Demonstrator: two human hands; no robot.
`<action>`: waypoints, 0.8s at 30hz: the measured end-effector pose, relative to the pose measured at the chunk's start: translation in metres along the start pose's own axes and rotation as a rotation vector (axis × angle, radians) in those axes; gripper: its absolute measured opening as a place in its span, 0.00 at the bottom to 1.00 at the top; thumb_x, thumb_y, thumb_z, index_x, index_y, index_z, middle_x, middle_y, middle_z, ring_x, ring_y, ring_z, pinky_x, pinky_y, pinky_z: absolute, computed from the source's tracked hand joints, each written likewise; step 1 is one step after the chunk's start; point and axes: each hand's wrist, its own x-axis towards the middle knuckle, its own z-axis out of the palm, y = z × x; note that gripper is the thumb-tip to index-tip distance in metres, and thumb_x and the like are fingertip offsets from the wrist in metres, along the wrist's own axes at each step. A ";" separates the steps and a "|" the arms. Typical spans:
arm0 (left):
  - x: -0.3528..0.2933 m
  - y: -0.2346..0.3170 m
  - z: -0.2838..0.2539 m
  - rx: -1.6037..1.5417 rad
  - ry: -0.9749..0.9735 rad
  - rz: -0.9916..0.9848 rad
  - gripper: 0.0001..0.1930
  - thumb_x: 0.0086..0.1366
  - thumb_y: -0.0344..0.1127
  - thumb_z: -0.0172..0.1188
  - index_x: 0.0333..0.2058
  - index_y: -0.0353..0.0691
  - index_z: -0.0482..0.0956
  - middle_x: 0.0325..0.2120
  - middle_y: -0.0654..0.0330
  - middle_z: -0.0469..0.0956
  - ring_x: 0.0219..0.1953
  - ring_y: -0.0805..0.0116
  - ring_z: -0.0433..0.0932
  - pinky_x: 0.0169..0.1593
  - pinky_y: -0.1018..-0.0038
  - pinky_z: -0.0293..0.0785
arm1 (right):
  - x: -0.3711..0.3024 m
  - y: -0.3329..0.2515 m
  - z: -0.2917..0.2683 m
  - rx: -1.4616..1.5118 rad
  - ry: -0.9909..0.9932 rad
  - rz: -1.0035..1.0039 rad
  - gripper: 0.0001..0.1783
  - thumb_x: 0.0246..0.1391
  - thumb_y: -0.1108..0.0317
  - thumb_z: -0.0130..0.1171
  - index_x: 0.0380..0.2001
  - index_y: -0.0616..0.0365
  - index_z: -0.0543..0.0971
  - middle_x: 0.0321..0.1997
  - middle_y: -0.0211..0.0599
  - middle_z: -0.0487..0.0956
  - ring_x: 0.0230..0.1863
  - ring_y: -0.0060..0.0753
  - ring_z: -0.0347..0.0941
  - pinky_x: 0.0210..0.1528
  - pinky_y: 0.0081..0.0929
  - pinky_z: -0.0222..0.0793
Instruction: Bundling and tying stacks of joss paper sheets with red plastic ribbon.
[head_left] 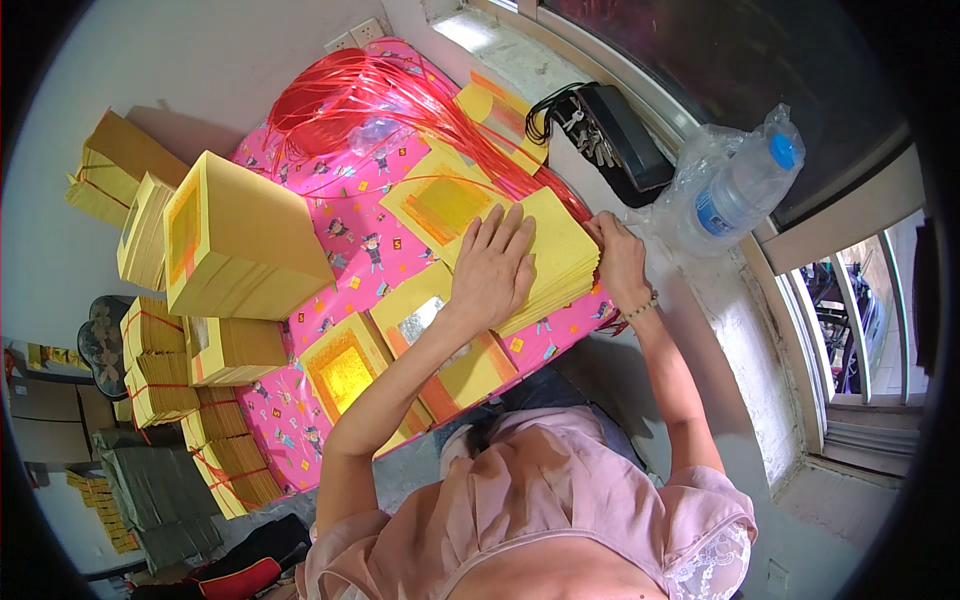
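Note:
A stack of yellow paper sheets [562,245] lies near the table's right front corner. My left hand [494,265] rests flat on top of it, fingers stretched out. Beside the stack's right edge, my right hand [622,262] is closed, its fingertips pinched at the end of the red plastic strips [500,165]. The pinch itself is partly hidden. Under and around my left forearm lie yellow sheets with gold and silver foil squares, such as one with a gold square [345,375]. Another foil sheet [440,205] lies just beyond my left hand.
Tall yellow paper stacks [250,245] and red-tied bundles [230,460] line the left side of the pink patterned table cover [345,225]. On the right sill are a black case [625,140] with keys and a plastic bottle [740,195] in clear wrap. A window frame borders the sill.

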 end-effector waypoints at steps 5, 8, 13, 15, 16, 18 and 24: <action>0.000 0.000 0.000 0.001 0.013 0.005 0.25 0.65 0.40 0.46 0.59 0.37 0.66 0.62 0.49 0.64 0.65 0.47 0.59 0.66 0.52 0.53 | 0.002 -0.030 -0.037 -0.007 0.033 -0.105 0.07 0.59 0.66 0.57 0.34 0.57 0.71 0.30 0.44 0.79 0.30 0.52 0.77 0.29 0.44 0.72; -0.001 0.000 0.002 0.013 0.020 0.008 0.25 0.65 0.40 0.47 0.59 0.37 0.67 0.62 0.49 0.64 0.65 0.47 0.60 0.66 0.52 0.53 | -0.001 -0.055 -0.070 0.007 0.071 -0.092 0.07 0.57 0.67 0.59 0.34 0.56 0.72 0.30 0.41 0.78 0.29 0.48 0.76 0.28 0.41 0.71; -0.001 -0.002 0.004 0.014 0.022 0.019 0.26 0.65 0.40 0.48 0.59 0.35 0.65 0.61 0.49 0.64 0.64 0.46 0.60 0.66 0.51 0.53 | -0.012 -0.094 -0.080 0.057 0.131 -0.309 0.05 0.57 0.68 0.58 0.35 0.55 0.75 0.33 0.38 0.77 0.33 0.43 0.75 0.35 0.36 0.71; -0.001 -0.004 0.004 -0.011 0.025 0.007 0.27 0.64 0.40 0.49 0.60 0.32 0.63 0.61 0.48 0.64 0.65 0.46 0.59 0.66 0.51 0.53 | -0.021 -0.105 -0.065 0.112 0.017 -0.306 0.08 0.58 0.69 0.57 0.40 0.57 0.75 0.35 0.38 0.77 0.33 0.44 0.76 0.35 0.38 0.71; -0.001 -0.004 0.004 -0.011 0.019 0.006 0.27 0.64 0.40 0.49 0.60 0.32 0.63 0.61 0.48 0.64 0.65 0.46 0.59 0.66 0.51 0.53 | -0.025 -0.109 -0.057 0.115 0.014 -0.301 0.08 0.58 0.69 0.57 0.40 0.57 0.75 0.35 0.38 0.77 0.33 0.44 0.76 0.35 0.38 0.71; -0.002 -0.005 0.004 -0.016 0.036 0.026 0.29 0.64 0.40 0.49 0.61 0.30 0.60 0.61 0.46 0.64 0.65 0.45 0.57 0.66 0.50 0.52 | -0.032 -0.111 -0.044 0.170 -0.014 -0.251 0.12 0.58 0.68 0.57 0.45 0.57 0.75 0.35 0.39 0.77 0.31 0.44 0.76 0.31 0.37 0.72; 0.004 -0.016 -0.008 -0.297 -0.049 -0.004 0.31 0.63 0.42 0.52 0.60 0.26 0.62 0.57 0.40 0.67 0.64 0.42 0.59 0.67 0.52 0.52 | -0.045 -0.105 -0.030 0.095 -0.010 -0.201 0.12 0.56 0.72 0.57 0.44 0.58 0.77 0.30 0.38 0.73 0.28 0.44 0.75 0.27 0.35 0.71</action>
